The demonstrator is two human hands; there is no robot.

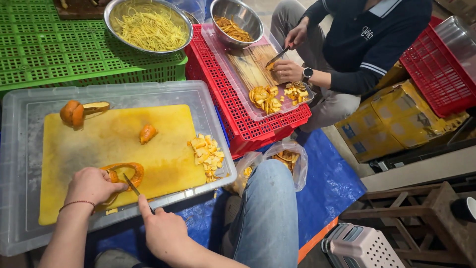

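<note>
left hand (pixel 91 186) presses down on an orange peel ring (pixel 125 171) at the near edge of a stained yellow cutting board (pixel 99 144), fingers curled onto it. right hand (pixel 163 231) is closed around a small knife (pixel 132 185), blade tip touching the ring just beside the left fingers. the board lies inside an upturned clear plastic lid (pixel 20 218) that serves as the work surface, low, near floor level. on the board: a pile of diced yellow pieces (pixel 207 154) at the right edge, a small orange chunk (pixel 147 133) near the middle, a half-peeled orange piece (pixel 73 113) on the lid at the far left corner. a green crate (pixel 44 54) behind the lid carries a steel bowl of pale yellow shreds (pixel 148 27). a red crate (pixel 233 109) to the right carries another clear tray (pixel 220 54) with a wooden board (pixel 253 67), a steel bowl of orange strips (pixel 235 17) and heaps of cut slices (pixel 267 98). a second person in a dark top sits across, cutting there with a knife, watch on the wrist. blue tarp (pixel 327 183) covers the floor; a clear bag of scraps (pixel 287 161) sits by the wearer's jeans-clad knee. yellow cartons (pixel 391 121), another red crate (pixel 436 74), a wooden stool (pixel 421 213) and a pale perforated basket (pixel 362 245) are off to the right.
</note>
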